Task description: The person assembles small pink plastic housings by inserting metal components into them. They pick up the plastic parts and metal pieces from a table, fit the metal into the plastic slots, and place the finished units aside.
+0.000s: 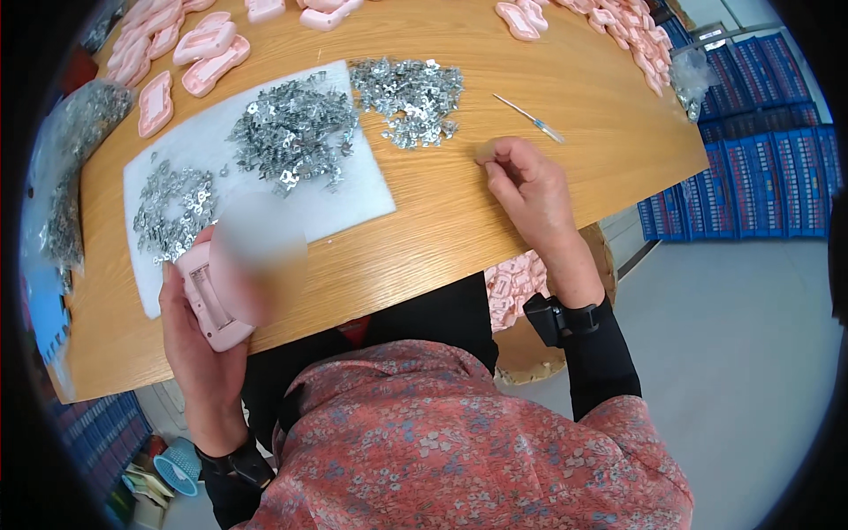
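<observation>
My left hand is wrapped round a pink plastic casing, which has a rectangular battery-like recess in its face. A blurred patch covers the casing's right side and some of the fingers. Beyond it, small silvery metal clips lie loose on a white foam sheet, beside a denser heap of clips. Over the wood to the right, my right hand has thumb and forefinger pinched together; whatever is between them cannot be made out. A thin pointed tool with a pale blue handle lies just past that hand.
Another clip heap sits on the table right of the foam. Pink casings are spread along the far edge. A clear bag of metal parts lines the left side. Blue stacked trays stand at right; a box of pink pieces is below.
</observation>
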